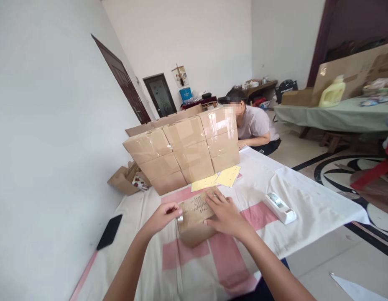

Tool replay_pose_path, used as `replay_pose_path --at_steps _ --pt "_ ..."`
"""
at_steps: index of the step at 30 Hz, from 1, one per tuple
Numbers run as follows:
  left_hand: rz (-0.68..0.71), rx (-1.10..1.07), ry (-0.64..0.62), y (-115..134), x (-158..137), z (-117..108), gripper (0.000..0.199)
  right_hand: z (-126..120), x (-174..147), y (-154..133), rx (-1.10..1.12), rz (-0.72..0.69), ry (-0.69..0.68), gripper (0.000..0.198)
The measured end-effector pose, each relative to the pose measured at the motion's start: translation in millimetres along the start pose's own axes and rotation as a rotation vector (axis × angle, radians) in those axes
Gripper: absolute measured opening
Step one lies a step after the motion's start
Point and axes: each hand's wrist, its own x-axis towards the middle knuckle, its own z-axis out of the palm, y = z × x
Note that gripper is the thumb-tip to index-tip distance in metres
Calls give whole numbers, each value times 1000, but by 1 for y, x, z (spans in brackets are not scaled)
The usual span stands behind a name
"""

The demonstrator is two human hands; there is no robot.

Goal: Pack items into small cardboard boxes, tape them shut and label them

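Observation:
A small brown cardboard box [194, 225] with dark writing on top sits in front of me on the table. My left hand [165, 215] is closed in a pinch at the box's left edge, on a short, shiny strip of clear tape [180, 218]. Across the box's top right side lies my right hand [224, 212], its fingers spread and the thumb near the front edge. To the right stands a white tape dispenser [280, 208] with a roll of clear tape in it. The box's underside is hidden.
Behind the box rises a stacked wall of taped cardboard boxes [184, 150], with yellow sheets [228, 176] at its foot. A black phone [109, 232] lies at the table's left edge. Another person [258, 125] crouches at the far end. An open carton [121, 180] stands left.

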Motion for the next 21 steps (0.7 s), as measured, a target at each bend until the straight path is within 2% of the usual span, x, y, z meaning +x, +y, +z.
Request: replay_pose_path --at_steps 11,21 --pt "-109 45 -25 0 7 1 36 2 2 1 -92 -17 17 78" --pt "-152 63 88 -27 6 12 27 2 2 0 -91 -25 45 75"
